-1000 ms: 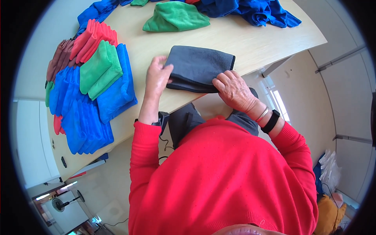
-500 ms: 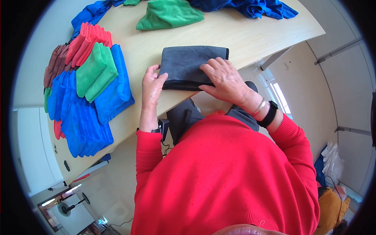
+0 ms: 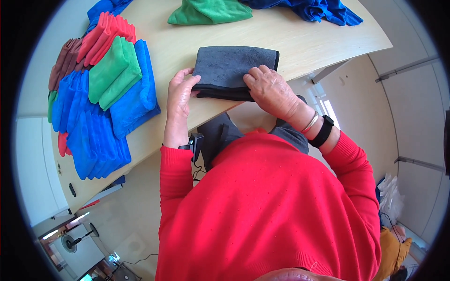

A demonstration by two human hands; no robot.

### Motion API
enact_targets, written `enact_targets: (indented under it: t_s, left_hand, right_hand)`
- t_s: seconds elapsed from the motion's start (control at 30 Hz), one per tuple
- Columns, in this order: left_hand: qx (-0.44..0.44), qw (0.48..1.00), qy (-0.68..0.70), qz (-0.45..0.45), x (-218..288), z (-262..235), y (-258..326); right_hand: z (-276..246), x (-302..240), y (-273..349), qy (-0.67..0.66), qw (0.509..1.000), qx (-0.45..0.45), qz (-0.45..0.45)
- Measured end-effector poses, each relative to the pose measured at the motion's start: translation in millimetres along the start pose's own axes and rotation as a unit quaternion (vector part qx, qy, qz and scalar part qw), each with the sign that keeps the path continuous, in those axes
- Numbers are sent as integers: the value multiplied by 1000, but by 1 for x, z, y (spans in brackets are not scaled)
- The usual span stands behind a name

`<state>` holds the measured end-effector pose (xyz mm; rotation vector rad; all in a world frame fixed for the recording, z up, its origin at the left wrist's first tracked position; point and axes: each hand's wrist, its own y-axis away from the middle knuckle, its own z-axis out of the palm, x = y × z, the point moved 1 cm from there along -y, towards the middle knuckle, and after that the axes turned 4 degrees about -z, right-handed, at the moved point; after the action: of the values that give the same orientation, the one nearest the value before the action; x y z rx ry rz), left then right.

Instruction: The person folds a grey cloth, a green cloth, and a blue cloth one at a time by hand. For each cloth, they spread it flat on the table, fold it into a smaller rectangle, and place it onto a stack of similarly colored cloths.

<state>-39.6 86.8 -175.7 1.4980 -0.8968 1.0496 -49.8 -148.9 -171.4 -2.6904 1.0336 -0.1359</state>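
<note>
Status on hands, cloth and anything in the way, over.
Left hand on gray cloth, left end; right hand at its near edge. Cloth folded, by table edge. Colored stacks to left, apart from it.

No lettering, label, number or sign is showing legibly on the folded grey cloth (image 3: 229, 65), the stacked blue, green, red and brown cloths (image 3: 93, 150), the tabletop (image 3: 300, 51), the red sweater (image 3: 267, 206) or the black wristband (image 3: 323, 131); background items (image 3: 115, 258) at lower left are appearing too small for reading.

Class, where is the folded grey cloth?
In the head view's upper centre, the folded grey cloth lies on the table, between the left hand and right hand.
</note>
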Motion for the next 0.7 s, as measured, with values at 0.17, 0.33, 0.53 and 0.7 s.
enact_targets:
  t_s: [0.17,0.33,0.53,0.7]
  left_hand:
    - [-9,1000,9,-9,0,-1,-3]
    - [-7,1000,14,-12,-2,-1,-4]
    - [-4,1000,11,-12,-2,-2,-4]
    - [-11,1000,3,-21,-3,-4,-5]
  right_hand:
    - [-13,-16,-8,-39,997,13,60]
    - [0,-24,-19,28,995,-13,96]
    - [6,-24,-14,111,992,-6,59]
    - [1,-32,-15,180,981,-55,36]
